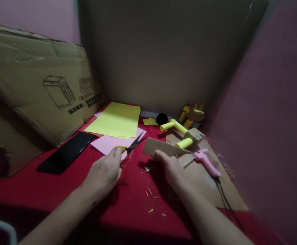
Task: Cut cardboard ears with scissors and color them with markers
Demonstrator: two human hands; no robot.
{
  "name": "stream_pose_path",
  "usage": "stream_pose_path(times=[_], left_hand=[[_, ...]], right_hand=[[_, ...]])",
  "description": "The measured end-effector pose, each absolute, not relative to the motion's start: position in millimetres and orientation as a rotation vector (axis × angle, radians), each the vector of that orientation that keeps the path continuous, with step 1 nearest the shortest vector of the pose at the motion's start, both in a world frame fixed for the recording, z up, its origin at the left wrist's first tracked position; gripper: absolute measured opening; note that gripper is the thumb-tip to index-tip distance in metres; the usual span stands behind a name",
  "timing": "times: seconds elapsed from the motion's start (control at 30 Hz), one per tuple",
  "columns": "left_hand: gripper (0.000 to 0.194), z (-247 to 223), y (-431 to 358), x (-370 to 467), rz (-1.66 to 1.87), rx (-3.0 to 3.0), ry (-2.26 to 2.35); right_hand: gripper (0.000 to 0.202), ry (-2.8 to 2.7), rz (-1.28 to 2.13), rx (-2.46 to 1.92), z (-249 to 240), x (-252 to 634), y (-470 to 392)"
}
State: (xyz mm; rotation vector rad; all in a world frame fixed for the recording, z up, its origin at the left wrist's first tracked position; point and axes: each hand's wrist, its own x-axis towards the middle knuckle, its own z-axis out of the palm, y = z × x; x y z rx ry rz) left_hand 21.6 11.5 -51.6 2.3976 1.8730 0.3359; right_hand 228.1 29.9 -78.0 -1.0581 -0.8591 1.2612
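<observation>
Two bare hands meet near the centre of the frame, one with scissors, the other with a piece of brown cardboard. The scissors [131,148], with yellow and red handles and dark, slightly parted blades, lie just left of centre, their tips pointing up and right. The left hand [106,172] has its fingers curled around the handles. The cardboard piece [161,147] is right of the blades, its left end close to the tips; whether they touch, I cannot tell. The right hand [172,166] grips its lower edge, thumb on the near face; the other fingers are hidden.

Below them, paper scraps [151,193] dot the red cloth [87,190]. Right of centre, a pink glue gun [207,162] lies on a flat cardboard sheet [215,192], its dark cord [227,199] running toward the lower right. Just above it are yellow tubes [184,143] and a small cardboard block [197,135], with a yellow-spiked figure [194,114] behind. Left of centre, yellow paper [115,119] overlaps pink paper [104,144], near a black phone-like slab [68,153]. A large printed carton [36,85] fills the upper left.
</observation>
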Motion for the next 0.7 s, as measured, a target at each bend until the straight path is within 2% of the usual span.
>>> stream_pose_path(times=[0.17, 0.3, 0.37, 0.5, 0.6, 0.7], left_hand=[[0.021, -54.2, 9.9, 0.6, 0.646, 2.085, 1.812], [0.026, -39.0, 0.9, -11.8, 0.968, 1.960, 1.812], [0.028, -25.5, -5.8, -15.4, 1.080, 1.916, 1.836], [0.027, -1.3, -19.3, -23.3, 1.246, 2.041, 1.803], [0.026, 7.1, -23.5, -29.1, 1.262, 2.100, 1.728], [0.025, 6.7, -16.8, -28.5, 1.139, 2.000, 1.522]], right_hand=[[0.011, -0.972, 1.340, -1.152, -80.0, 207.5, -6.7], [0.010, -0.922, 1.402, -1.219, -87.7, 184.1, -46.8], [0.012, -0.885, 1.515, -1.113, -88.8, 159.8, -67.9], [0.019, -0.779, 1.970, -0.629, -85.6, 108.0, -89.3], [0.019, -0.697, 1.913, -0.634, -80.0, 107.5, -76.5], [0.024, -0.682, 1.738, -0.886, -71.5, 144.8, -48.5]])
